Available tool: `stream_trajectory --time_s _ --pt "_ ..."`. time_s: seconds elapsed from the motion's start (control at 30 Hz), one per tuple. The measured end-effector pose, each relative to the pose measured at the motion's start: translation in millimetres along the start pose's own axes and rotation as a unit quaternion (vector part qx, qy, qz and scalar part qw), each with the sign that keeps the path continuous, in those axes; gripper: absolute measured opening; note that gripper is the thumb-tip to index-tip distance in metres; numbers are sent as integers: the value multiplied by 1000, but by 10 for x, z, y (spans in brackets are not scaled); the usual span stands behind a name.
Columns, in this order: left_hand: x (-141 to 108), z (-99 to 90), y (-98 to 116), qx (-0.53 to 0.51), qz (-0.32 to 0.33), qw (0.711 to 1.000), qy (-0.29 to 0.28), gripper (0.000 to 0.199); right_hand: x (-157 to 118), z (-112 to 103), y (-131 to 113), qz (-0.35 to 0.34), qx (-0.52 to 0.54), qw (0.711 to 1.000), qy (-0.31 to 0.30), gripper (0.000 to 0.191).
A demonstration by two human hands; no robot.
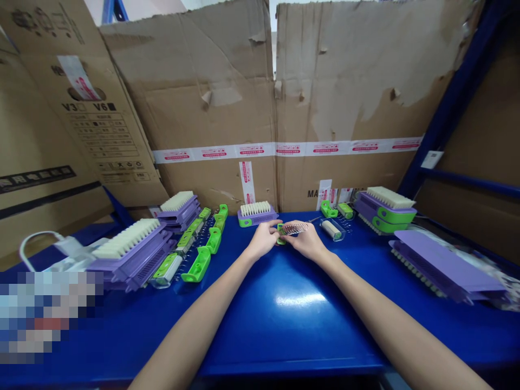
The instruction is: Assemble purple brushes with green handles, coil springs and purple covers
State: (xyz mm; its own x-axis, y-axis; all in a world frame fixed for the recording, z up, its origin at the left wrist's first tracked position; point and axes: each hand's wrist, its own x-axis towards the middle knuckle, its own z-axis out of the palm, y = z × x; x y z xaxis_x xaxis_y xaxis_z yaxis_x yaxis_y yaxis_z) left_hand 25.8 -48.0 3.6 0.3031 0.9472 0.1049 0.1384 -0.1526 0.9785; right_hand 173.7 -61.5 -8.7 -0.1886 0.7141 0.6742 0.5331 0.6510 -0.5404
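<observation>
Above the middle of the table, my left hand (263,239) is closed, its fingertips on a small green plastic piece (281,233). My right hand (306,239) meets it from the other side, with its fingers pinched on the same piece. A shiny coil spring (295,229) extends from the green piece across my right hand; whether the two are joined I cannot tell. Just beyond the hands lies a purple brush (258,215) with cream bristles facing up and a green end. To the right of them rests a clear case with a cream roll (332,229).
Purple brushes (132,252) are stacked at left, beside rows of green-and-clear cases (167,269), springs (186,257) and green brackets (197,265). More brushes (384,208) and a purple housing (447,262) stand at right. Cardboard (211,108) walls the blue table (284,330) at the back.
</observation>
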Motion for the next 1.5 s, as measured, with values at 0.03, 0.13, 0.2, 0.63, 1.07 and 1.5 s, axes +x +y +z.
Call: stream_trajectory --time_s 0.03,0.13,0.2,0.63,1.07,1.5 --pt "9 2 -11 12 8 1000 4 47 3 3 -1 -7 -5 1000 4 13" --pt "25 8 -31 28 18 999 14 45 13 -1 -5 -24 -9 1000 6 13" --pt "26 14 -33 18 15 1000 16 44 18 -8 -2 -18 -1 1000 5 13" --pt "99 31 -166 -27 26 999 14 45 15 -30 -45 24 -39 998 -42 13" --pt "26 39 -76 -48 4 998 37 45 14 -9 -23 20 -16 999 -42 9" --pt "-3 75 2 -39 -3 998 59 25 46 -95 -30 27 -39 999 6 8"
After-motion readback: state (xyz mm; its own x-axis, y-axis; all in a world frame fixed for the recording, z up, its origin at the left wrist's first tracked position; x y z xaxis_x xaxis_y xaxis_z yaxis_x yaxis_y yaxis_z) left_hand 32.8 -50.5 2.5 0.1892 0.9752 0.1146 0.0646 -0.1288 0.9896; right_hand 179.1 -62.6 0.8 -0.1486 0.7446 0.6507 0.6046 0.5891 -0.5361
